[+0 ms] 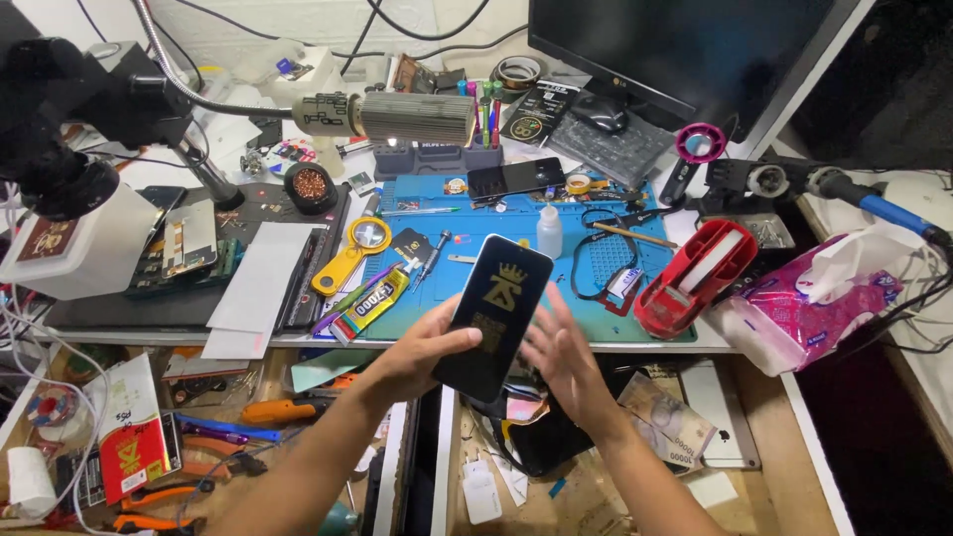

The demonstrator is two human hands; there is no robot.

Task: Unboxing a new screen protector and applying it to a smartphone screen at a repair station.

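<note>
the left hand [422, 357] clamps a black phone-shaped panel [493, 316] by its lower left edge, above the front lip of the blue mat [496, 228], over the open drawer. the right hand [561, 359] is open, fingers spread, just beside the panel's right edge. the panel's long axis runs near upright, top tilted slightly right, gold crown mark uppermost. clutter crowds the mat: yellow glue tube [372, 303] left, red tape dispenser [695, 278] and pink tissue pack [809, 308] right.
</note>
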